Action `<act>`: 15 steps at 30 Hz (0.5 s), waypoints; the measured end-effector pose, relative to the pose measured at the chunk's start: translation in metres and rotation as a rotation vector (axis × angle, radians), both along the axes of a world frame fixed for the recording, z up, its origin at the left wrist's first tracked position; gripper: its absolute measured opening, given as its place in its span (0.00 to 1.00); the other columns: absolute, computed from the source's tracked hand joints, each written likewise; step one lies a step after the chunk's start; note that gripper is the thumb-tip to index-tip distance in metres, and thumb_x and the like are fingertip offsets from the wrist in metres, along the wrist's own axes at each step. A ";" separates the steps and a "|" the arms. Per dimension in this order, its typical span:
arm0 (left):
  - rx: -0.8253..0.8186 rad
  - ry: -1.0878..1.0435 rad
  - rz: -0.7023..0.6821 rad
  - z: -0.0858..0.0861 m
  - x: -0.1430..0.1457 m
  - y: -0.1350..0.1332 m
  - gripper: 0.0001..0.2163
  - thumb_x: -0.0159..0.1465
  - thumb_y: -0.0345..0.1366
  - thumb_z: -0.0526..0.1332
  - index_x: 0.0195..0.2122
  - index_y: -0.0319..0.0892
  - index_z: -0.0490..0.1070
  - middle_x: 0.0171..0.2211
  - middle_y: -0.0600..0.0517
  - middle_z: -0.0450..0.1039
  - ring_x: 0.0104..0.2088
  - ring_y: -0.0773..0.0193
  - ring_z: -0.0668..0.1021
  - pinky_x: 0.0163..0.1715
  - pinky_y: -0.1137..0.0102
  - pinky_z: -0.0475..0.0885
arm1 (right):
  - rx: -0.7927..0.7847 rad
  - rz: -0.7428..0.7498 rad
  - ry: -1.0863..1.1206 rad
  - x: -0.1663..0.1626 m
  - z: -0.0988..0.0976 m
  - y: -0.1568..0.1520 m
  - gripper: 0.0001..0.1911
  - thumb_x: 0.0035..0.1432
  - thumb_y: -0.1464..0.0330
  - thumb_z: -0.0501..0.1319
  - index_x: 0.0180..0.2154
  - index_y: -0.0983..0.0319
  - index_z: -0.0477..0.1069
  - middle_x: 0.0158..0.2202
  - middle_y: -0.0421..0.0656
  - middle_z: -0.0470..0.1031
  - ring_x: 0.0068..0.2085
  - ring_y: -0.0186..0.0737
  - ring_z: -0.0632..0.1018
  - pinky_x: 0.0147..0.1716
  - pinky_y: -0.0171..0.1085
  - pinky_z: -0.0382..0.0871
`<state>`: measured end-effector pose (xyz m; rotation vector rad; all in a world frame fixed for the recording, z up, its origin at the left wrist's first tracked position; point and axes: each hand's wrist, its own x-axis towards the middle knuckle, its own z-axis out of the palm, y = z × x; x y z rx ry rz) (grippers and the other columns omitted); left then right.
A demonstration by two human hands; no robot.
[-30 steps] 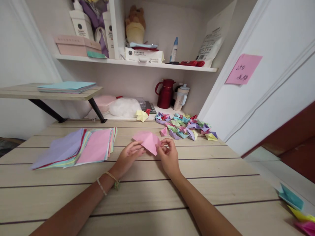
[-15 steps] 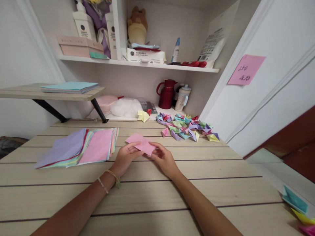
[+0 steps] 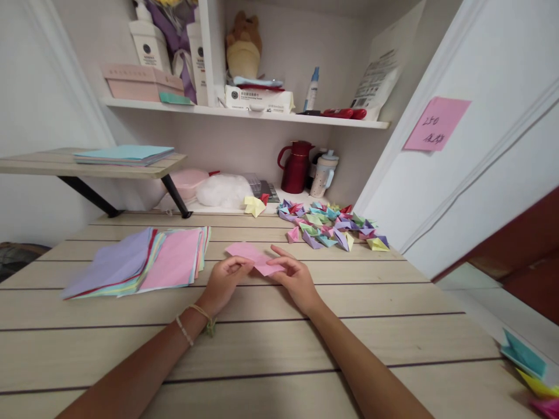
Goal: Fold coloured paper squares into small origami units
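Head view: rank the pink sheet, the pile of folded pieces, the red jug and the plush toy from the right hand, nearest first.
1. pink sheet, touching the right hand.
2. pile of folded pieces, beyond, rightward.
3. red jug, back ledge.
4. plush toy, top shelf.

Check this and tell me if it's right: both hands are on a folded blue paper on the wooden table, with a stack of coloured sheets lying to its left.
Not quite: the paper is pink, not blue. The head view shows the pink paper under the left hand and right hand on the wooden table, with the stack of coloured sheets lying to its left.
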<state>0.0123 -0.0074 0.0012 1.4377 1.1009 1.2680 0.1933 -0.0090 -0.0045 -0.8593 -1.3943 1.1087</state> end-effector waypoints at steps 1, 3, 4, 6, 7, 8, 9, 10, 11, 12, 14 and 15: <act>0.016 0.026 0.010 0.000 0.000 0.000 0.07 0.52 0.37 0.62 0.28 0.39 0.75 0.29 0.50 0.78 0.33 0.62 0.77 0.37 0.71 0.69 | 0.007 -0.024 -0.016 0.000 0.000 0.000 0.08 0.42 0.66 0.67 0.29 0.60 0.76 0.53 0.48 0.65 0.55 0.49 0.65 0.47 0.42 0.62; 0.039 0.074 0.038 0.000 0.000 -0.001 0.07 0.52 0.38 0.62 0.26 0.39 0.75 0.28 0.51 0.77 0.32 0.62 0.76 0.35 0.71 0.69 | 0.018 -0.084 -0.039 0.000 -0.001 0.001 0.07 0.42 0.65 0.67 0.26 0.60 0.76 0.52 0.49 0.66 0.54 0.49 0.66 0.48 0.42 0.61; 0.044 0.092 0.048 0.000 0.000 -0.001 0.07 0.52 0.38 0.62 0.26 0.39 0.75 0.27 0.51 0.77 0.31 0.62 0.76 0.35 0.71 0.69 | 0.019 -0.106 -0.045 0.000 -0.002 0.002 0.07 0.42 0.65 0.67 0.26 0.61 0.76 0.52 0.49 0.66 0.53 0.48 0.66 0.48 0.42 0.61; 0.047 0.088 0.064 0.000 0.001 -0.002 0.07 0.51 0.38 0.63 0.25 0.39 0.74 0.27 0.51 0.77 0.31 0.62 0.76 0.34 0.72 0.69 | 0.008 -0.124 -0.042 0.000 -0.003 0.003 0.07 0.43 0.64 0.66 0.25 0.61 0.75 0.51 0.49 0.67 0.52 0.48 0.68 0.49 0.43 0.60; 0.044 0.060 0.070 0.000 0.001 -0.002 0.07 0.51 0.38 0.63 0.26 0.39 0.74 0.27 0.51 0.76 0.31 0.62 0.76 0.34 0.72 0.69 | -0.008 -0.128 -0.030 0.000 -0.003 0.003 0.07 0.44 0.64 0.66 0.25 0.61 0.75 0.50 0.49 0.68 0.52 0.48 0.68 0.49 0.43 0.59; 0.038 0.020 0.080 0.000 0.002 -0.001 0.07 0.51 0.37 0.63 0.27 0.39 0.73 0.27 0.51 0.76 0.31 0.63 0.76 0.34 0.72 0.69 | -0.030 -0.131 -0.015 0.000 -0.004 0.004 0.08 0.44 0.63 0.65 0.26 0.61 0.75 0.49 0.49 0.69 0.51 0.47 0.69 0.50 0.43 0.59; 0.030 -0.028 0.096 0.000 0.002 -0.001 0.07 0.50 0.37 0.64 0.27 0.39 0.72 0.27 0.52 0.76 0.31 0.63 0.76 0.33 0.72 0.70 | -0.052 -0.135 0.002 0.001 -0.004 0.004 0.08 0.45 0.63 0.65 0.26 0.61 0.75 0.48 0.49 0.70 0.51 0.47 0.69 0.50 0.43 0.59; 0.018 -0.076 0.116 0.000 0.002 0.000 0.08 0.49 0.37 0.64 0.28 0.39 0.71 0.26 0.52 0.75 0.30 0.64 0.77 0.33 0.72 0.70 | -0.072 -0.137 0.021 0.001 -0.004 0.004 0.09 0.45 0.63 0.65 0.27 0.62 0.75 0.48 0.49 0.71 0.50 0.47 0.70 0.50 0.43 0.59; 0.002 -0.120 0.135 0.000 0.002 0.001 0.09 0.48 0.37 0.65 0.29 0.39 0.70 0.26 0.53 0.74 0.29 0.65 0.77 0.33 0.72 0.70 | -0.085 -0.136 0.042 0.001 -0.003 0.004 0.09 0.45 0.63 0.65 0.28 0.62 0.75 0.48 0.49 0.71 0.50 0.47 0.70 0.50 0.43 0.60; -0.017 -0.158 0.152 -0.001 0.002 0.002 0.10 0.48 0.37 0.65 0.29 0.39 0.69 0.25 0.53 0.74 0.28 0.65 0.77 0.33 0.71 0.70 | -0.092 -0.125 0.062 0.001 -0.003 0.004 0.10 0.44 0.63 0.65 0.29 0.62 0.75 0.49 0.49 0.70 0.49 0.47 0.71 0.50 0.43 0.60; -0.060 -0.220 0.163 -0.001 0.001 0.004 0.12 0.48 0.37 0.66 0.30 0.38 0.68 0.25 0.53 0.74 0.27 0.66 0.77 0.33 0.71 0.71 | -0.114 -0.055 0.092 0.000 -0.004 0.004 0.14 0.42 0.63 0.67 0.33 0.62 0.75 0.46 0.48 0.72 0.47 0.46 0.73 0.48 0.43 0.63; -0.079 -0.247 0.155 -0.001 0.001 0.004 0.12 0.48 0.36 0.66 0.32 0.38 0.68 0.26 0.53 0.74 0.27 0.67 0.77 0.34 0.71 0.71 | -0.131 -0.004 0.103 0.000 -0.004 0.003 0.17 0.40 0.63 0.68 0.35 0.62 0.74 0.43 0.48 0.74 0.45 0.46 0.74 0.46 0.44 0.65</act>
